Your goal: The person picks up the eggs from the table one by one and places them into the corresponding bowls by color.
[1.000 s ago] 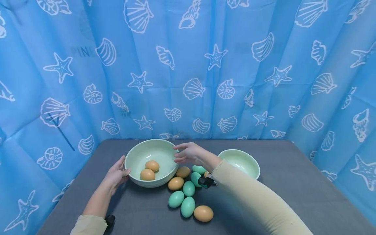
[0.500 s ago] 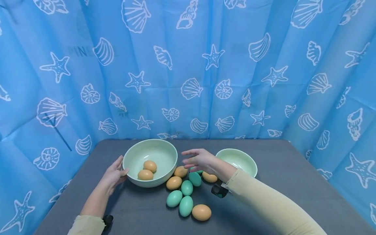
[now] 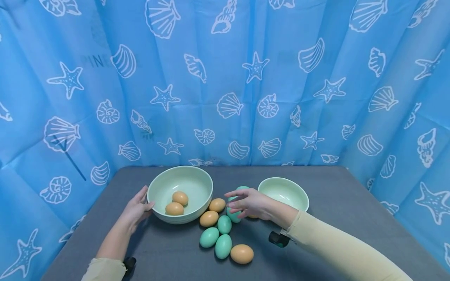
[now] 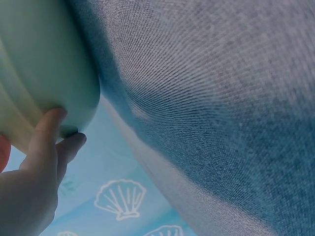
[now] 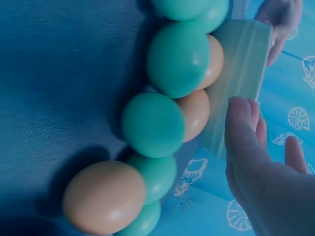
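Observation:
My left hand (image 3: 135,208) grips the near-left rim of a large pale green bowl (image 3: 159,189), thumb at the rim and fingers against the outer wall (image 4: 64,69). Two brown eggs (image 3: 174,208) lie inside it. To the bowl's right, green eggs (image 3: 223,246) and brown eggs (image 3: 242,254) are spread loosely on the table. My right hand (image 3: 254,203) hovers over the far eggs, fingers loosely extended and holding nothing; it hides part of them. The right wrist view shows that hand (image 5: 266,172) beside several green eggs (image 5: 177,59) and brown ones.
A smaller pale green bowl (image 3: 283,191) stands on the right behind my right forearm, which partly covers it. Dark grey cloth covers the table (image 3: 337,203). A blue curtain (image 3: 225,78) with white shells and starfish hangs behind the table's far edge.
My right hand has moved right, from the large bowl's right rim to above the far eggs. The left hand keeps its grip on the bowl. The view has shifted slightly.

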`<state>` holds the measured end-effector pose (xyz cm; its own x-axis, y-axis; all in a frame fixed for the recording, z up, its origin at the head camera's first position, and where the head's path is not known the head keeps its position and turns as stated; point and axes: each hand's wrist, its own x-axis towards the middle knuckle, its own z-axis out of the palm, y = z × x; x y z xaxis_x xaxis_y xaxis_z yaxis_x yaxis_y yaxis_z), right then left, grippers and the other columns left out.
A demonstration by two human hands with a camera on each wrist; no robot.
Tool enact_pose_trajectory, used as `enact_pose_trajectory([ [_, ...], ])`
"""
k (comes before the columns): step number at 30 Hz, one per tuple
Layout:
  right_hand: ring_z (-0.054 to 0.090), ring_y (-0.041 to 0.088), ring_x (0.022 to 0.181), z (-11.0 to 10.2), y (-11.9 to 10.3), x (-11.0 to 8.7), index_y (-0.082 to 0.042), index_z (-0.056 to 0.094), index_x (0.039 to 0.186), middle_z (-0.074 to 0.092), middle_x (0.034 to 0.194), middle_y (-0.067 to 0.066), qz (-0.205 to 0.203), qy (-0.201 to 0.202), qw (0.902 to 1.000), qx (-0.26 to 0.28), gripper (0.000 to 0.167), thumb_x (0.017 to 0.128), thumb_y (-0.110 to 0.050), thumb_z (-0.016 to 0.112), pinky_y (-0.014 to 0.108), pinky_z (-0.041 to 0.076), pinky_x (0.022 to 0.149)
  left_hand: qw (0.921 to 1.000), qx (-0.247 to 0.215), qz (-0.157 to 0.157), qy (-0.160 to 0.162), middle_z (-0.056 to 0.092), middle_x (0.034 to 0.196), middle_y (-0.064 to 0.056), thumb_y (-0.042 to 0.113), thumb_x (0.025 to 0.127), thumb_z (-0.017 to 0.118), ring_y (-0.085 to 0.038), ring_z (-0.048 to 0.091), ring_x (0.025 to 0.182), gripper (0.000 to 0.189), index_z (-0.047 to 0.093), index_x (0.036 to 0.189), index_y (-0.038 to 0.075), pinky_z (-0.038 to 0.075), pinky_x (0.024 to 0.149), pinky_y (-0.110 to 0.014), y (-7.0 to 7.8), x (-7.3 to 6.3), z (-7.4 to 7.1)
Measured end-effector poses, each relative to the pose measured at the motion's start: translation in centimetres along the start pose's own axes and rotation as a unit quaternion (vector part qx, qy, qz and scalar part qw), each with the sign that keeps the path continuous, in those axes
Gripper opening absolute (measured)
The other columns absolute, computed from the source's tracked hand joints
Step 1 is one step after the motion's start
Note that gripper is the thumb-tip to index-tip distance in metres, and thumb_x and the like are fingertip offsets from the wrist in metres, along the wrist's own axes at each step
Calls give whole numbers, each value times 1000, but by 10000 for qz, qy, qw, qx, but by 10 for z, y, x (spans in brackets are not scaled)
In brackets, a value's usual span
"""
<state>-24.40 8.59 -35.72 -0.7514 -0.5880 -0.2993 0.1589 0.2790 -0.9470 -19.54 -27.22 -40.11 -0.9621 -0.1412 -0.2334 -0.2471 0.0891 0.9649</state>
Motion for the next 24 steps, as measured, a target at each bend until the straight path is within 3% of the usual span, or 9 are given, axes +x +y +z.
enact_pose_trajectory([
  [5,62,29,107,-5,9,-8,2,46,142,54,133,24,88,-268,9994,-200,50,96,-11,61,40,55,78,10000,-61,-12,-19,-10,160,-16,-2,101,42,-40,-1,145,73,-6,155,10,24,111,-56,0,1,0],
  [16,63,26,103,-12,21,-16,2,52,137,60,126,19,238,-652,9967,-416,46,93,-7,62,51,53,86,10000,-3,-62,59,-9,160,-16,-1,102,42,-38,-1,145,72,-5,155,10,25,111,-55,1,-1,0],
  [24,56,30,115,-16,33,-24,3,53,136,58,127,19,447,-1137,9913,-499,48,90,-4,65,49,53,83,9999,17,-113,80,-9,160,-15,-1,101,42,-38,0,145,73,-6,155,11,25,111,-55,2,0,1],
])
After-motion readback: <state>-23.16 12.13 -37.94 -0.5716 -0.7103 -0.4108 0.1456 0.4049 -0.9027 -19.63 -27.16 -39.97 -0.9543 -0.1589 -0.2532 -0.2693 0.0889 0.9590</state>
